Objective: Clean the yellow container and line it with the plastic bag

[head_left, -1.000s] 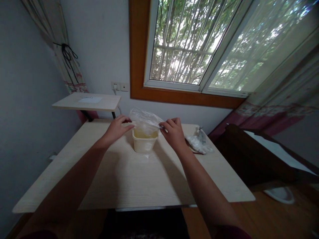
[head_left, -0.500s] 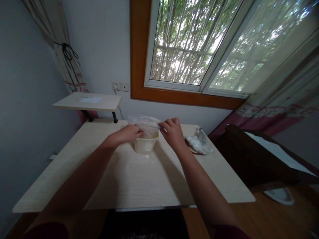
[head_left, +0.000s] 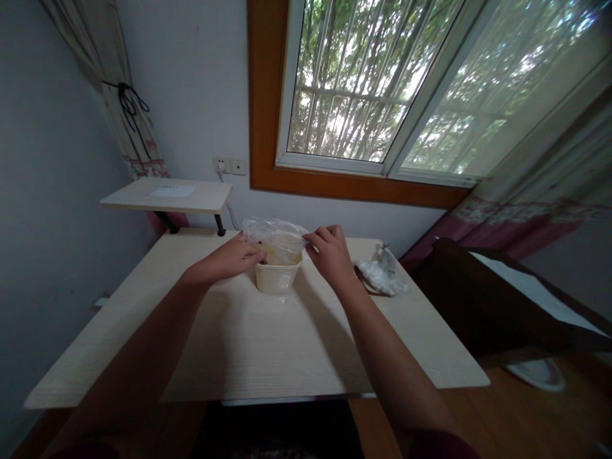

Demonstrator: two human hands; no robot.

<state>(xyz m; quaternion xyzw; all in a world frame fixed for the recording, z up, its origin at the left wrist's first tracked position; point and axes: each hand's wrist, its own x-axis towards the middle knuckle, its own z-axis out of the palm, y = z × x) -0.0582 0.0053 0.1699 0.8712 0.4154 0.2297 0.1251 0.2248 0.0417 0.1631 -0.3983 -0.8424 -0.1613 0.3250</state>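
Observation:
A small cream plastic basket (head_left: 276,279) stands on the pale wooden table (head_left: 258,344), far from me near the window wall. A clear plastic bag (head_left: 276,237) with something yellowish inside sits in the basket and rises above its rim. My left hand (head_left: 233,257) pinches the bag's left edge. My right hand (head_left: 331,254) pinches its right edge, fingers curled. Both hands are level with the basket's top.
A crumpled clear plastic bundle (head_left: 382,274) lies on the table right of my right hand. A small raised shelf (head_left: 167,195) with a paper on it stands at the table's back left. A dark wooden piece of furniture (head_left: 497,299) borders the table's right side. A window is straight ahead.
The bag has come down from held high and spread to low over the basket. My left hand moved in to the bag, then shifted slightly left. My right hand barely moved.

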